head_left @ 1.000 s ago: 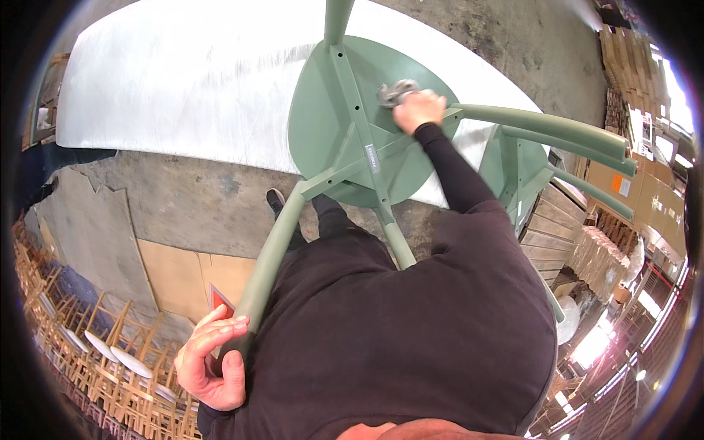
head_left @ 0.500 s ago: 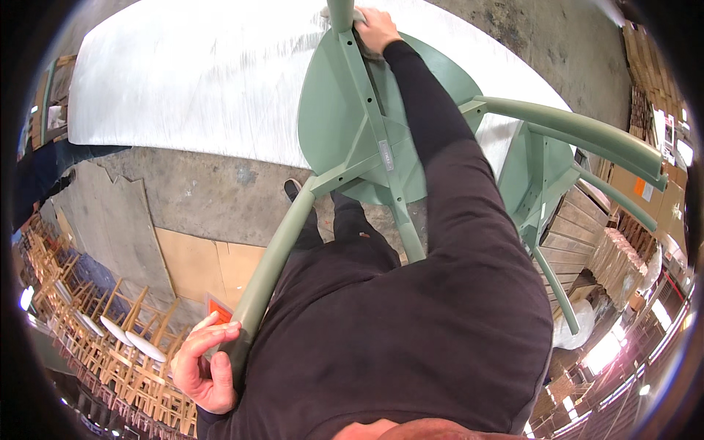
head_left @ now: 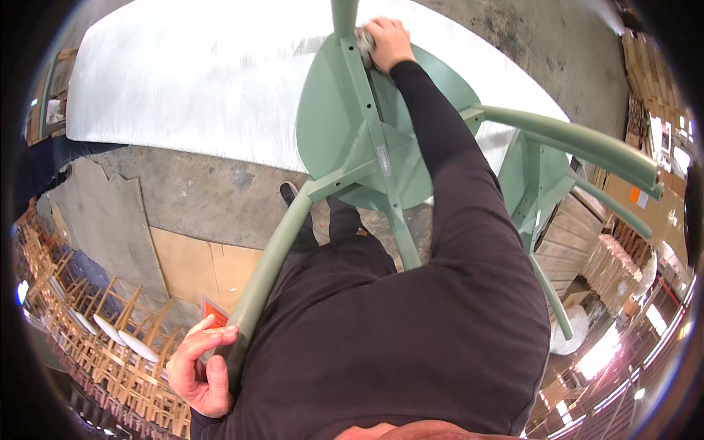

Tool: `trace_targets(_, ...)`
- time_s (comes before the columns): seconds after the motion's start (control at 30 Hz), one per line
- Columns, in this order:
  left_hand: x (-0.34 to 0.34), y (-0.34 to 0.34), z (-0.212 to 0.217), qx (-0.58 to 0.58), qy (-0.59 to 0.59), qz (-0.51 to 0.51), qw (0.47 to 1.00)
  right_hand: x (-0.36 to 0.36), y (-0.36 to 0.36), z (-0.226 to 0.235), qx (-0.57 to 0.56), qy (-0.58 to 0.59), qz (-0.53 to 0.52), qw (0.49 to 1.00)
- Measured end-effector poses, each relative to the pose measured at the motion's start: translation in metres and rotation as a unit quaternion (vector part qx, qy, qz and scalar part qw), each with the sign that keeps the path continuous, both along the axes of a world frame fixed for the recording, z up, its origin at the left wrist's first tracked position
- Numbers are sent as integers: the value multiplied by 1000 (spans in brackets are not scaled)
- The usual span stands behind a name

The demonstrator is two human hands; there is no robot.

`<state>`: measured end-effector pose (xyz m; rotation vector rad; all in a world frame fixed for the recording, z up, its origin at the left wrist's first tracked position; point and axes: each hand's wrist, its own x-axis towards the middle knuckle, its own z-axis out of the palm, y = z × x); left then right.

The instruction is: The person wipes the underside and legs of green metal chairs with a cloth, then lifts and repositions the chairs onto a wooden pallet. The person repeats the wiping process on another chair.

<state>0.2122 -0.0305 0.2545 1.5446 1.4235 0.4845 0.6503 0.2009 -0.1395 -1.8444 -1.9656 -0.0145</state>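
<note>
A green wooden chair lies upside down in front of me, its round seat on the white-covered table and its legs pointing up. My right hand is closed on a crumpled grey cloth, pressed beside the crossing rail close to the far leg. At the lower left, my left hand rests its fingertips against the end of the near-left leg, thumb apart and not wrapped round it. Behind those fingers shows an orange label.
A second green chair stands upturned at the right, close to the first one's right leg. White sheeting covers the table. Flat cardboard lies on the concrete floor at left, with stacked wooden chair frames beyond. Pallets are at right.
My right hand and the cloth have moved slightly toward me and to the right along the rail, away from the far leg. The left hand keeps its place on its leg.
</note>
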Motion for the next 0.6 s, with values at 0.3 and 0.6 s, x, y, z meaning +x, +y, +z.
trace_targets(0.3,-2,-6,-5,13,-22,10,1000,76,-119,34,-146,-106,-20,983)
trace_targets(0.6,-3,2,-2,4,-27,-39,999,-28,-50,3,-17,-10,-53,998)
